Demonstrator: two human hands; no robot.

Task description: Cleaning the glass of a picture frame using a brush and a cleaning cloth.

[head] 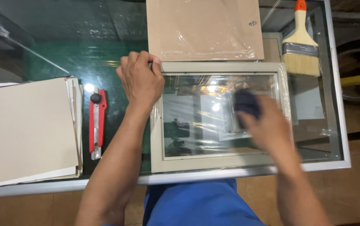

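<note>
We press our left hand [141,79] flat on the picture frame's [217,163] top-left corner, near the glass table's [247,172] front edge, while our blurred right hand [268,127] clutches a dark cloth [246,104]; steady pressure should stop slipping.

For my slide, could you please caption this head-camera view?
Left hand steadies a glazed picture frame on a glass table while the blurred right hand presses a dark pad on its glass.
</note>
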